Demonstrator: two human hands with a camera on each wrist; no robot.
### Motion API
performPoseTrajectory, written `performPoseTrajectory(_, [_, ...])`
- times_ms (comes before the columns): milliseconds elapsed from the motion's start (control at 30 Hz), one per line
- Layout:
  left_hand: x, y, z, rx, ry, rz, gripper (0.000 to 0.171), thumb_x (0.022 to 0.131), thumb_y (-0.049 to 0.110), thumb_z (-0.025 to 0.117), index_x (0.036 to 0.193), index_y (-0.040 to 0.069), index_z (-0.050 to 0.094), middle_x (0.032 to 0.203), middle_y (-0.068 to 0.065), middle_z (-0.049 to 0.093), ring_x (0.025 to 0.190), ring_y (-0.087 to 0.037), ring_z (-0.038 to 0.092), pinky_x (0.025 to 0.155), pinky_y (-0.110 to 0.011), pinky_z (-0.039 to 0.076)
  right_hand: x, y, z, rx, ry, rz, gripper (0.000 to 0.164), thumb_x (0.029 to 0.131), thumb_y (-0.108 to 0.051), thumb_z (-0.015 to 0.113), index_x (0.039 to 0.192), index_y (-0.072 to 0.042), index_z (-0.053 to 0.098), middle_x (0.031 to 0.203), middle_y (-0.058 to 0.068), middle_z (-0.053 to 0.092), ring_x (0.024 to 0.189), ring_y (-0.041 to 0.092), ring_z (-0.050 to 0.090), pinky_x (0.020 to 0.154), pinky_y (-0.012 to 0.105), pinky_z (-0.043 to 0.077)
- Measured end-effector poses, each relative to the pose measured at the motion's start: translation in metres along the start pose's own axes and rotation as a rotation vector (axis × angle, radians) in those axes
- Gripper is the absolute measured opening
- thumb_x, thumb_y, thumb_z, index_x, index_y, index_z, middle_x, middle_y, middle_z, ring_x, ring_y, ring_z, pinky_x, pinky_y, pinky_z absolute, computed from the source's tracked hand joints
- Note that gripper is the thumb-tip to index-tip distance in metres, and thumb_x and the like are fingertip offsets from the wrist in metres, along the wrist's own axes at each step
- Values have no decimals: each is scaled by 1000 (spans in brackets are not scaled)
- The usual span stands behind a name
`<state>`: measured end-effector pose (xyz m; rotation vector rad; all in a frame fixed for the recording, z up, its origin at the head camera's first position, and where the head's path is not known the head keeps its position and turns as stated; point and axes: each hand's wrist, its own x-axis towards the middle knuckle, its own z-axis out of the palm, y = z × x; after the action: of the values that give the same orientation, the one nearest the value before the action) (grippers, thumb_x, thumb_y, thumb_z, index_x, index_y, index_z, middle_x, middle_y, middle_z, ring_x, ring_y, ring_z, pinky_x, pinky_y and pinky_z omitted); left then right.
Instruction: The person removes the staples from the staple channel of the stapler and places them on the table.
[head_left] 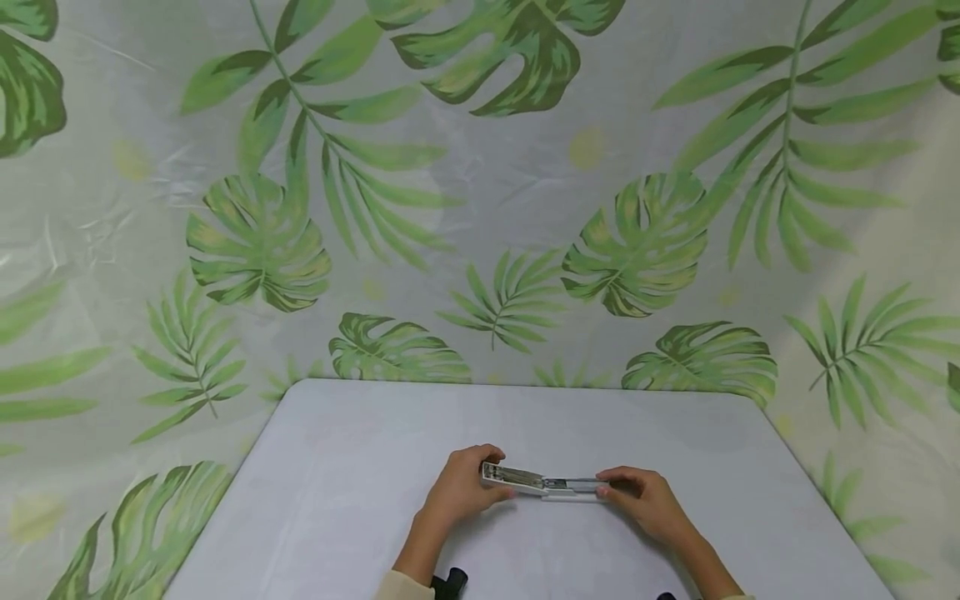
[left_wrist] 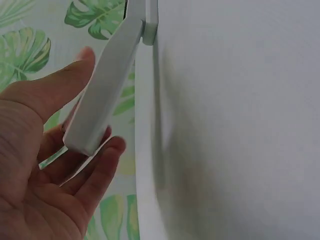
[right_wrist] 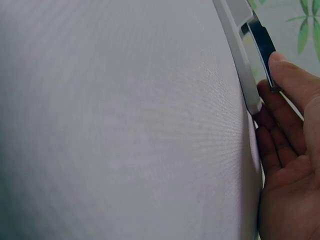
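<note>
A white stapler (head_left: 516,478), folded wide open, lies between both hands just over the table. Its top arm points left with the inner side facing up, while the base and metal magazine rail extend right. My left hand (head_left: 459,485) grips the end of the top arm; in the left wrist view the thumb lies along one side of that arm (left_wrist: 102,92) and fingers curl behind it. At the other end, my right hand (head_left: 651,502) pinches the magazine rail (right_wrist: 264,47), thumb on its dark side, with fingers beside the tip of the base (right_wrist: 242,75).
A white table (head_left: 360,433) with rounded far corners carries the work. Behind it hangs a leaf-patterned sheet (head_left: 517,200). Dark wrist gear (head_left: 450,582) shows near the left sleeve (head_left: 405,586).
</note>
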<state>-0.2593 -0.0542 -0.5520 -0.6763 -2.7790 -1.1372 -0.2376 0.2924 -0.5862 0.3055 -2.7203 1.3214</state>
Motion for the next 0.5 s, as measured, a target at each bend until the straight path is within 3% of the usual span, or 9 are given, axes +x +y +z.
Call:
performPoseTrajectory(100, [1, 9, 0, 8, 21, 9, 57, 84, 43, 86, 129, 13, 69, 123, -3, 72, 110, -18, 67, 95, -37, 56, 0, 1, 0, 4, 9, -5, 20, 90, -34, 81, 106, -24, 80, 108, -5, 78, 102, 4, 68, 90, 25, 55])
performPoseTrajectory(200, [3, 19, 2, 5, 48, 18, 56, 86, 42, 84, 132, 15, 67, 130, -1, 70, 123, -22, 64, 103, -42, 54, -1, 0, 0, 5, 8, -5, 19, 89, -34, 81, 106, -25, 79, 108, -6, 78, 103, 5, 68, 91, 26, 55])
performPoseTrajectory(400, [8, 41, 11, 35, 114, 135, 44, 89, 34, 82, 127, 16, 69, 128, 2, 71, 124, -19, 65, 105, -38, 54, -1, -5, 0, -5, 5, 10, 19, 89, -33, 81, 106, -24, 80, 108, -6, 78, 104, 5, 68, 92, 26, 55])
performPoseTrajectory(500, [12, 51, 18, 52, 116, 160, 40, 91, 33, 81, 125, 16, 70, 126, 3, 71, 123, -17, 65, 104, -35, 54, -1, -5, 0, -6, 8, 14, 20, 89, -33, 82, 106, -23, 80, 108, -6, 78, 103, 5, 68, 91, 26, 55])
